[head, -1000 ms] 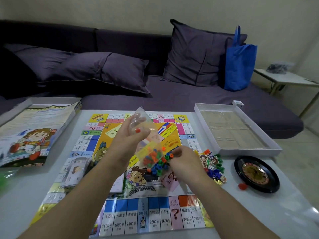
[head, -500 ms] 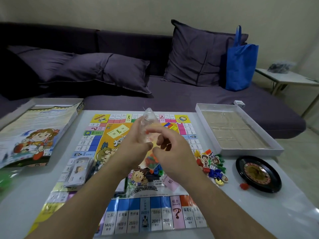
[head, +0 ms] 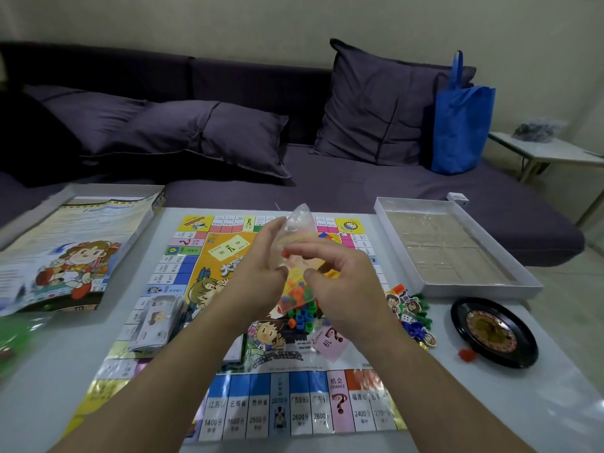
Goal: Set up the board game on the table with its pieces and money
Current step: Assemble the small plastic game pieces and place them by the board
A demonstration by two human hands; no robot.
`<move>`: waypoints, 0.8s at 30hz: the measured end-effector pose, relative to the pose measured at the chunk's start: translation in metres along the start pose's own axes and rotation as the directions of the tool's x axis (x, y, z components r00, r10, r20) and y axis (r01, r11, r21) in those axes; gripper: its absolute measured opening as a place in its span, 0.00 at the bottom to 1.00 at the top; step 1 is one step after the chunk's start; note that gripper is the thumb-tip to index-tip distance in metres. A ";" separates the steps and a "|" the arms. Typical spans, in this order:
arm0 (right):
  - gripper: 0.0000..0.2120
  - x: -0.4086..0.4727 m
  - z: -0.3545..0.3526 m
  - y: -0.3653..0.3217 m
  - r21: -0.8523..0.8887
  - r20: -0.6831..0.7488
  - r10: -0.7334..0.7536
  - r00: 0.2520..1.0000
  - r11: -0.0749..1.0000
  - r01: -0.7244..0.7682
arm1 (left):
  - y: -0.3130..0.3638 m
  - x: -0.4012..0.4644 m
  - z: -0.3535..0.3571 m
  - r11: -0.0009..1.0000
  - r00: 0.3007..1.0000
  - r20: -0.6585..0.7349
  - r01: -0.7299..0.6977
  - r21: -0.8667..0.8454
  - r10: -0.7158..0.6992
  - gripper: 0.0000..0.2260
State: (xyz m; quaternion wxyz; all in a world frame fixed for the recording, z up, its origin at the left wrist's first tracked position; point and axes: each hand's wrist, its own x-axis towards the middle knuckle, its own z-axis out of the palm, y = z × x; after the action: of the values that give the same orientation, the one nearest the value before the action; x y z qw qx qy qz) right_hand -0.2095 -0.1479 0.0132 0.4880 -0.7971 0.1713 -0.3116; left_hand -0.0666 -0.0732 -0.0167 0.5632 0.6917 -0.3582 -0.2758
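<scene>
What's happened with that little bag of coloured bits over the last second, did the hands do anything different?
The right hand came up from the loose coloured pieces on the board and now pinches the clear bag that the left hand holds; the bag's mouth hangs over the pile. The paper money, roulette wheel and open box stayed put.

I hold a clear plastic bag (head: 295,230) of coloured pieces between my left hand (head: 258,273) and right hand (head: 340,282) above the game board (head: 235,407) on the white table (head: 490,403).
</scene>
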 end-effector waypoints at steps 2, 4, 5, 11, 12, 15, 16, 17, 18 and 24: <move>0.23 0.001 -0.001 0.001 0.030 -0.031 -0.003 1.000 1.000 0.004 | -0.001 0.002 -0.001 1.000 1.000 -0.030 0.006 0.011 -0.006 0.36; 0.22 0.003 -0.001 0.004 0.046 -0.060 0.001 0.998 0.999 0.002 | -0.001 0.003 -0.001 1.000 0.999 -0.050 -0.002 0.011 0.003 0.33; 0.21 0.004 -0.001 0.005 0.042 -0.065 -0.002 0.998 0.999 0.005 | -0.001 0.003 0.000 1.000 0.999 -0.052 -0.007 0.011 0.007 0.32; 0.24 0.005 -0.003 0.011 0.047 -0.083 0.011 0.996 0.999 -0.007 | 0.000 0.002 0.001 0.999 0.998 -0.042 -0.045 -0.018 0.044 0.31; 0.24 0.005 -0.004 0.011 0.062 -0.102 0.021 0.995 0.998 -0.015 | 0.000 0.003 0.001 0.998 0.998 -0.055 -0.046 -0.030 0.044 0.29; 0.26 0.008 -0.009 0.017 0.117 -0.194 0.125 0.973 0.988 -0.103 | 0.000 0.005 -0.002 0.995 0.993 -0.117 -0.030 -0.092 0.019 0.23; 0.27 0.008 -0.011 0.020 0.101 -0.216 0.159 0.963 0.985 -0.140 | 0.001 0.005 -0.003 0.993 0.991 -0.131 -0.020 -0.118 0.004 0.23; 0.27 0.008 -0.013 0.024 0.066 -0.223 0.186 0.957 0.982 -0.175 | 0.001 0.006 -0.003 0.989 0.990 -0.143 -0.014 -0.145 -0.007 0.23; 0.26 0.008 -0.015 0.027 0.028 -0.213 0.211 0.954 0.977 -0.210 | 0.002 0.006 -0.004 0.985 0.988 -0.154 -0.014 -0.174 -0.013 0.23; 0.25 0.013 -0.017 0.038 0.038 0.016 0.448 0.894 0.893 -0.448 | 0.015 -0.002 -0.007 0.856 0.981 -0.156 0.019 -0.516 -0.116 0.15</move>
State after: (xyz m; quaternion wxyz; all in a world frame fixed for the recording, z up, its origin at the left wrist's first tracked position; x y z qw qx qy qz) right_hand -0.2099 -0.1838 -0.0107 0.5634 -0.7272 0.3420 -0.1917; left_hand -0.0648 -0.0690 -0.0004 0.7469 0.5514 -0.1946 -0.3167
